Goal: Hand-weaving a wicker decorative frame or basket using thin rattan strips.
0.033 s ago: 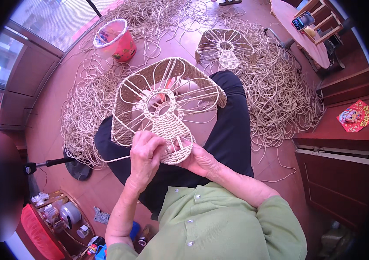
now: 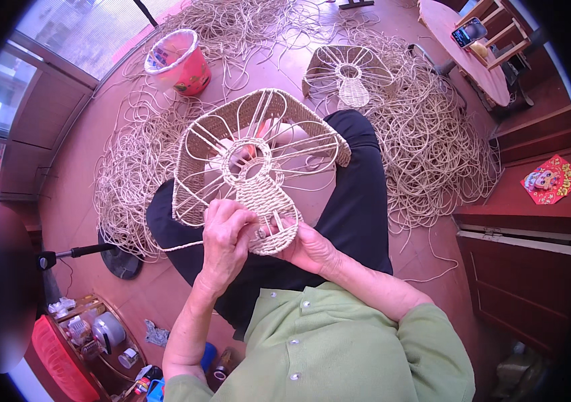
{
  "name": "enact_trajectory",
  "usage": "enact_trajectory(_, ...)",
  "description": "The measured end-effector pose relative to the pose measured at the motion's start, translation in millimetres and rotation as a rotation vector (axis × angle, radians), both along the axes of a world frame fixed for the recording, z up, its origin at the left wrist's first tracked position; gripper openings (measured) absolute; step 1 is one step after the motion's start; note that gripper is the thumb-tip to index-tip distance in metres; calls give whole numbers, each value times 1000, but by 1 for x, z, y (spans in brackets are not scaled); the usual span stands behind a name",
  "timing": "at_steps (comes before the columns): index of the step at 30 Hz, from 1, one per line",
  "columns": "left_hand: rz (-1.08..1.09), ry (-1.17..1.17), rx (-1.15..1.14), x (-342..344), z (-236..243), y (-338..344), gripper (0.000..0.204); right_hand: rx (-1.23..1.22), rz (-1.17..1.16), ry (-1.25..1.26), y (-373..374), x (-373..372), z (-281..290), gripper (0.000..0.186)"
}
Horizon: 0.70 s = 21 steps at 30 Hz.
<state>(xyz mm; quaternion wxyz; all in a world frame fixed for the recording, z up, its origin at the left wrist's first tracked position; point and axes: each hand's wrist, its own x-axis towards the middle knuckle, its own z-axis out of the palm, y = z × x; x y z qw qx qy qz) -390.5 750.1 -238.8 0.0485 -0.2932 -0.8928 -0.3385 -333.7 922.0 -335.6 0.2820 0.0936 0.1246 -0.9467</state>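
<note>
A pale woven cord piece [image 2: 259, 194] rests across my lap, with a fan of looped spokes, a ring in the middle and a narrow tightly woven end toward me. My left hand [image 2: 228, 234] is closed in a pinch at that end's left side, where a loose cord trails to the left; what exactly it pinches is hidden. My right hand [image 2: 309, 248] grips the right side of the narrow end, fingers partly hidden beneath the weave. My bare feet show through the spokes.
Heaped cord [image 2: 426, 167] lies on both sides. A similar woven piece [image 2: 347, 74] is ahead, a red bucket [image 2: 192, 74] at back left, a round table [image 2: 439, 37] and phone [image 2: 468, 32] at back right, a red cabinet [image 2: 513, 281] right, a shelf [image 2: 78, 355] lower left, windows left.
My left hand's fingers have shifted very slightly upward at the narrow woven end. The piece and my right hand are otherwise where they were.
</note>
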Motion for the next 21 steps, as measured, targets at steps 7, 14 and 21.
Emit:
enact_trajectory(7, 32, -404, 170, -6, 4, -5, 23, -41, 25, 27, 3, -6, 16, 50)
enact_trajectory(14, -191, -461, 143, -22, -4, -17, 15, -81, 31, 86, 5, -9, 12, 49)
enact_trajectory(21, -96, -644, 762, 0, 5, 5, 12, 112, -25, -54, 7, 0, 0, 35)
